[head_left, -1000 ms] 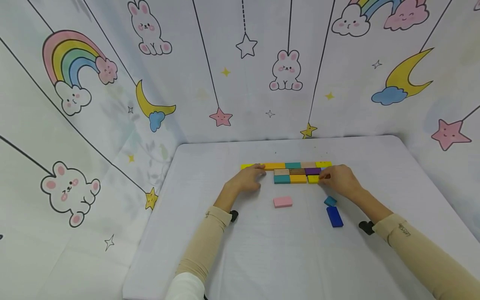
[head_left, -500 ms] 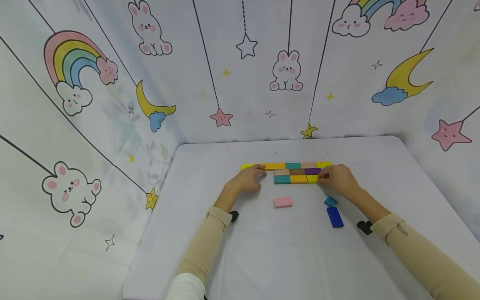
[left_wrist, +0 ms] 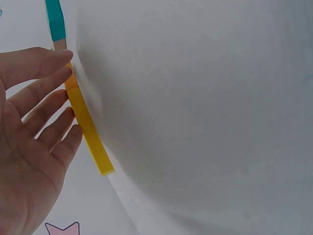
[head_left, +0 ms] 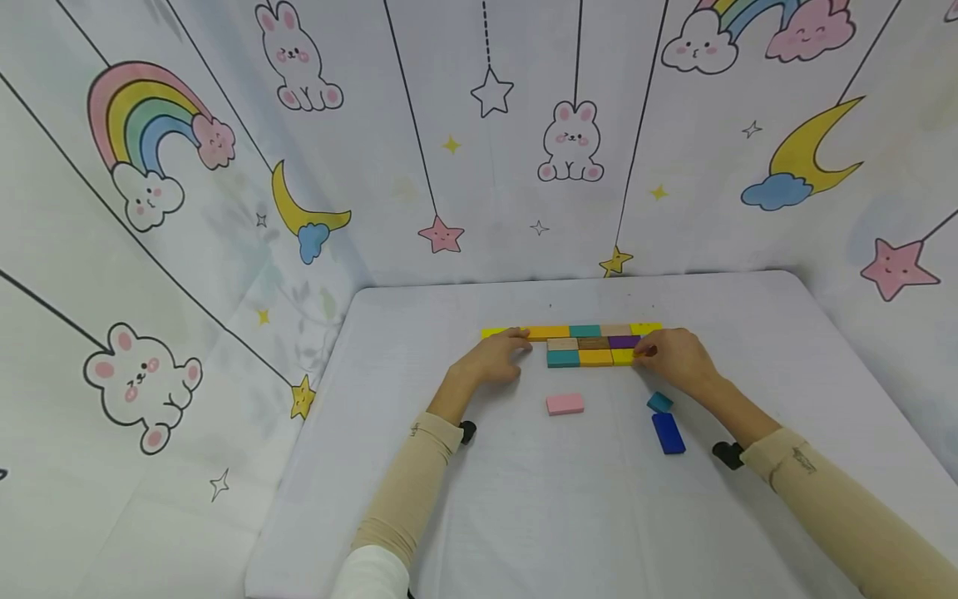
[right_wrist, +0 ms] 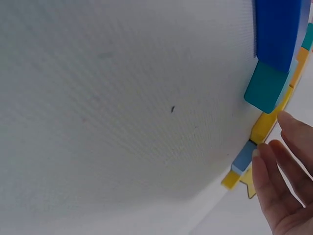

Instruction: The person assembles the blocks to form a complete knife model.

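Observation:
Flat coloured blocks stand in close rows at the back of the table. The back row includes a long orange block [head_left: 549, 332] and a yellow block [left_wrist: 90, 132] at its left end. My left hand [head_left: 490, 356] touches these two with its fingertips, fingers extended. The front row runs teal block [head_left: 563, 358], orange block [head_left: 595, 358] and yellow block [head_left: 623, 357], butted together. My right hand [head_left: 679, 359] is at the right end of that yellow block, thumb and fingertips touching it, fingers fairly straight in the right wrist view. A purple block [head_left: 624, 342] lies behind it.
Nearer me lie a pink block [head_left: 565, 404], a small teal block [head_left: 659, 402] and a dark blue block [head_left: 669, 433]. A light blue block [right_wrist: 243, 156] shows beside the right fingertips. The white table [head_left: 554, 516] meets a printed cloth backdrop [head_left: 494, 191].
The front-row yellow block has slid slightly left against the orange block, closing a narrow gap, with my right hand moving along. The left hand stays put. Little differs over the last half second.

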### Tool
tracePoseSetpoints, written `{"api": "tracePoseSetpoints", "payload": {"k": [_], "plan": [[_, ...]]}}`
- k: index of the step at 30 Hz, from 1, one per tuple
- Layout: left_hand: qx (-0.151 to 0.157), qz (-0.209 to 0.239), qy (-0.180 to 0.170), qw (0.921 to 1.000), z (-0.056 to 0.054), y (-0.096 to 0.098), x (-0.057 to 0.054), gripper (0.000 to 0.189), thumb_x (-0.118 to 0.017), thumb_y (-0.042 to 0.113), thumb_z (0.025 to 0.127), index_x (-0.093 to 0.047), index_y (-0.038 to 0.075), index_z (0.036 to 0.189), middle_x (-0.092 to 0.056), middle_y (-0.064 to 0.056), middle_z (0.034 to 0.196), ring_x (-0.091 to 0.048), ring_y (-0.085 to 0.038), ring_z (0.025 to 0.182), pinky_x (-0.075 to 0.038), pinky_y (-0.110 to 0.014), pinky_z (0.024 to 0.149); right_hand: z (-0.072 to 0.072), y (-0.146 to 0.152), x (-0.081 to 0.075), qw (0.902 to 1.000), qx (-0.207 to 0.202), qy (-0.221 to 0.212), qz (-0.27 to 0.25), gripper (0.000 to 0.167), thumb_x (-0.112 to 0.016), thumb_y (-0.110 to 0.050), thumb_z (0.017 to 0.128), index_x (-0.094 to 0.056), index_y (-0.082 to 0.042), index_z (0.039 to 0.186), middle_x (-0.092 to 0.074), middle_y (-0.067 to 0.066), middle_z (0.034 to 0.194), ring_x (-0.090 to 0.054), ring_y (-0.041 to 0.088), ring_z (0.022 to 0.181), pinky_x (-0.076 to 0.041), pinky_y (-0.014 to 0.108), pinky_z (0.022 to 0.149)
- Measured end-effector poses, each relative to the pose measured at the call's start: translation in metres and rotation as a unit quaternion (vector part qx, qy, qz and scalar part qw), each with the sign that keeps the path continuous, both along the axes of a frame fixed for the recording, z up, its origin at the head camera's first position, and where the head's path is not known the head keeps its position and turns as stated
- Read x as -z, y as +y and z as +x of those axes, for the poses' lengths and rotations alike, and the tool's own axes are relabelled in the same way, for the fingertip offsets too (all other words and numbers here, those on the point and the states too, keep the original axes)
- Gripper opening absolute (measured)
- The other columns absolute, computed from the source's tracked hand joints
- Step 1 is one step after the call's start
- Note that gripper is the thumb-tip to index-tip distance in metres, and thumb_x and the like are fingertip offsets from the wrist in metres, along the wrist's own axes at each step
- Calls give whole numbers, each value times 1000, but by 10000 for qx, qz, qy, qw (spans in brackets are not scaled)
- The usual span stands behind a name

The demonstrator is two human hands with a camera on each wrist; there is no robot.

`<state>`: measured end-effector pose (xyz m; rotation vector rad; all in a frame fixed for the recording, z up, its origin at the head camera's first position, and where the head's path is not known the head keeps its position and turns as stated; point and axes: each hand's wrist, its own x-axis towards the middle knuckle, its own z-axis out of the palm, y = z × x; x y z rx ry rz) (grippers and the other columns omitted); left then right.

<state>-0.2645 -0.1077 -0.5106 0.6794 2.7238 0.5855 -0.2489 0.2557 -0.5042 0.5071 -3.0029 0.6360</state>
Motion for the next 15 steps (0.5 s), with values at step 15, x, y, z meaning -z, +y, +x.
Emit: {"api": "tracePoseSetpoints", "payload": {"k": [15], "plan": [[12,-102,-21,9999,0,1,0,53,-63,9,93,-63,15,145,-37,2,167,-31,-22,155,-30,-41,126,22,12,-8,9997,-66,-110,-183,19,-84,-17,90,-81,-6,105,-76,7,94,-67,26,88,-62,48,81]]}}
